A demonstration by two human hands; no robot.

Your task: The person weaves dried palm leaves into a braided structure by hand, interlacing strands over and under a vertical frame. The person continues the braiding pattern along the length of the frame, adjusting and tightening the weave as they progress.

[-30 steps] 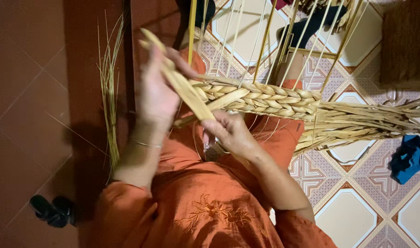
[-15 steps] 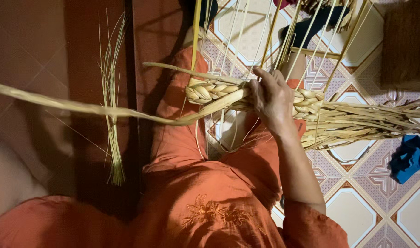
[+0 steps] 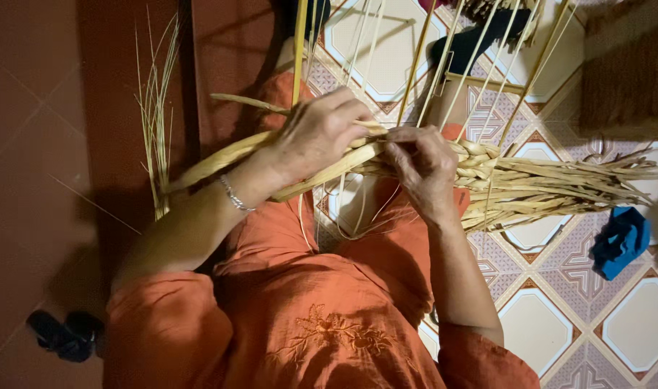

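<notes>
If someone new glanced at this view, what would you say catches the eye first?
First, the two hands at centre: the left hand and right hand both grip a pale plaited straw braid, whose loose strands fan out to the right. Below them the orange garment fills the frame, and a blue cloth lies on the patterned tiles at right.

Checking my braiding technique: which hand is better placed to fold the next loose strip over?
Probably left. The left hand grips the loose strips; the right hand pins the braid.
</notes>
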